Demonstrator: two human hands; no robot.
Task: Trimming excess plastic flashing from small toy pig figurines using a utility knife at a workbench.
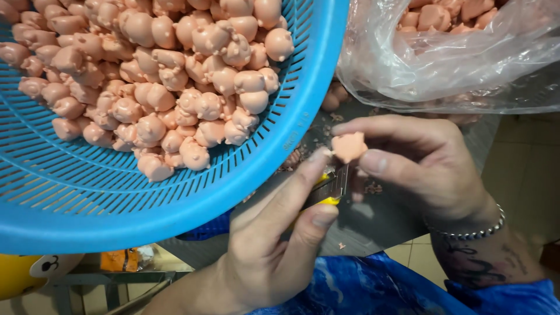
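Note:
My right hand pinches a small pink pig figure between thumb and fingers. My left hand grips a yellow utility knife, its blade touching the underside of the figure. A metal bracelet sits on my right wrist. Both hands hover over a grey work surface strewn with pink shavings, just right of the basket's rim.
A large blue slotted plastic basket holding several pink pig figures fills the left. A clear plastic bag with more pink figures lies at top right. Blue cloth covers my lap. A yellow object sits at the bottom left.

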